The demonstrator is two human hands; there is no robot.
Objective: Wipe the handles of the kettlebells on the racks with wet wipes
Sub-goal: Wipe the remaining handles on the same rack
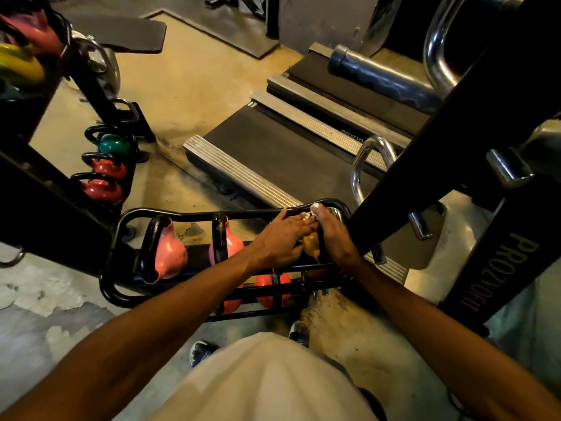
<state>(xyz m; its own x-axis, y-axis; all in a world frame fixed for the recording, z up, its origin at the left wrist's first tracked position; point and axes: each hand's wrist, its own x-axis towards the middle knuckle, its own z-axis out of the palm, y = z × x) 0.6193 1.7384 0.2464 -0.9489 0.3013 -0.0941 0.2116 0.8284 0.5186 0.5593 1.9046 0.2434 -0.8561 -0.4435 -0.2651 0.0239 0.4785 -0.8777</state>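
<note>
**A:** Gym floor, worn concrete, treadmill decks [273, 153] behind. Low black tubular steel rack [188, 214] runs across in front of the person, second rack [100, 165] off to the left with 1 green and 2 red kettlebells.

**B:** Where's the work?

**A:** Far right end of the low rack. Yellow kettlebell with a black handle [312, 246] sits there, tight against the black slanted machine frame [431, 165]. Both hands are on it.

**B:** Grip state?

**A:** Right hand [334, 235] is curled round the handle with a white wet wipe [315, 208] bunched under the fingers; a corner of it pokes out at the top. Left hand [280, 238] lies over the bell with fingers extended toward the handle, touching rather than clamping. My read: left steadies so the bell doesn't rock in its slot while the right rubs.

**B:** Why lean in that far?

**A:** Rack is near floor level, and the frame crowds the right side, so both arms come in from the left-centre.

**B:** Rest of the row?

**A:** 2 pink kettlebells with black handles [170, 253] to the left, well apart from the hands, handles up toward the rail. 2 red ones [271, 288] on the lower tier, partly hidden by the forearm. Can't tell which are already wiped.
</note>
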